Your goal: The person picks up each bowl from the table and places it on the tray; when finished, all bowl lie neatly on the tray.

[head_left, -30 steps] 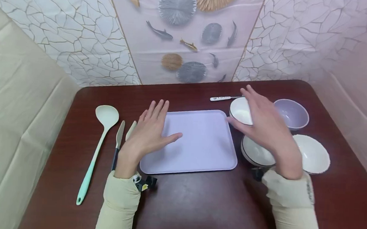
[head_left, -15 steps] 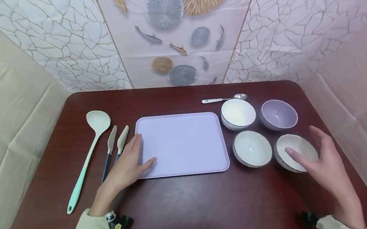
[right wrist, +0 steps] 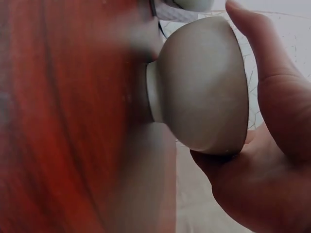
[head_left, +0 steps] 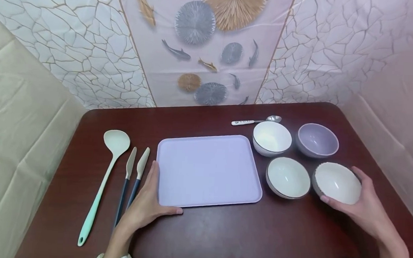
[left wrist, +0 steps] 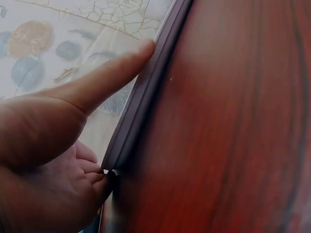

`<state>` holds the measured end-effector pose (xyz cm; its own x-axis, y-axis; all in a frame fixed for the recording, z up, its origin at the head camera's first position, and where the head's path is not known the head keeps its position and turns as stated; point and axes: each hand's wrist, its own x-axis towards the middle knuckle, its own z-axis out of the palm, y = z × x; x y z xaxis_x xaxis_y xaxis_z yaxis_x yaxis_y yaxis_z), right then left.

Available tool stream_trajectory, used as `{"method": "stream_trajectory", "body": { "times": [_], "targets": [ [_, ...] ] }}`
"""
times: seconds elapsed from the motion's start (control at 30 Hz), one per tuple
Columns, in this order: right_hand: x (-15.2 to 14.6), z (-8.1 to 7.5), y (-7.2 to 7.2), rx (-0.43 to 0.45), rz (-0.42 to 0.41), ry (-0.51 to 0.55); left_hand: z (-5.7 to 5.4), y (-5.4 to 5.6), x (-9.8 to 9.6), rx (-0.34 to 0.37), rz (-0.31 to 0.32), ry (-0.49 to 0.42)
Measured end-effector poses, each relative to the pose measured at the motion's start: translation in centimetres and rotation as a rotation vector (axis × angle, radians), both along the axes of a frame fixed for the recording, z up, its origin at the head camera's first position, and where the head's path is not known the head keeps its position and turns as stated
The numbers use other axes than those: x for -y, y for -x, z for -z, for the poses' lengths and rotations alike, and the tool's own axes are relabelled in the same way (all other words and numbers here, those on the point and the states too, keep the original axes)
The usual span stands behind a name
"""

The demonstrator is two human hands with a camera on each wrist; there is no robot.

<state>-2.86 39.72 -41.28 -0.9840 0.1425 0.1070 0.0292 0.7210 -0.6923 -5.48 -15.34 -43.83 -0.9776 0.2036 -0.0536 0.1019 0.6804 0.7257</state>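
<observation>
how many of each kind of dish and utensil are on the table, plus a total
bowls: 4
knives: 2
ladle: 1
spoon: 1
tray: 1
total: 9

Dark red table [head_left: 228, 241]: tray [head_left: 209, 171], four bowls [head_left: 288, 177], ladle [head_left: 116, 141], knives [head_left: 142, 165], spoon [head_left: 243, 123]

printed wall-cloth [head_left: 193, 61] and beige sheeting [head_left: 12, 109] around a dark table [head_left: 239, 237] show a makeshift booth.
</observation>
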Motion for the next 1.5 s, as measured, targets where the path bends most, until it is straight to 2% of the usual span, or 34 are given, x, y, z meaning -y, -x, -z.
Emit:
{"method": "stream_trajectory", "body": {
  "times": [0.23, 0.6, 0.93, 1.2, 1.33, 1.4, 1.5],
  "targets": [
    [-0.3, 0.8, -0.9, -0.001, 0.021, -0.011, 0.4, -0.6, 0.0, -0.005, 0.014, -0.002],
    [-0.1, 0.6, -0.6, 0.022, 0.059, -0.058, 0.8, -0.8, 0.3, 0.001, -0.018, 0.010],
    [0.4, 0.1, -0.5, 0.040, 0.071, -0.063, 1.1, -0.8, 0.6, -0.002, -0.016, -0.009],
    [1.4, -2.8, 1.0, 0.006, 0.057, -0.059, 1.0, -0.5, 0.9, -0.012, -0.021, -0.020],
    [2.2, -3.7, 1.3, -0.003, 0.045, -0.043, 0.9, -0.2, 1.0, -0.005, -0.011, -0.024],
    [2.8, -4.2, 1.2, -0.007, 0.044, -0.039, 0.7, 0.1, 1.0, -0.009, 0.002, -0.024],
    [4.8, -5.8, 1.8, -0.026, 0.016, -0.042, 0.9, 0.1, 1.1, -0.022, 0.007, -0.032]
  ]
}}
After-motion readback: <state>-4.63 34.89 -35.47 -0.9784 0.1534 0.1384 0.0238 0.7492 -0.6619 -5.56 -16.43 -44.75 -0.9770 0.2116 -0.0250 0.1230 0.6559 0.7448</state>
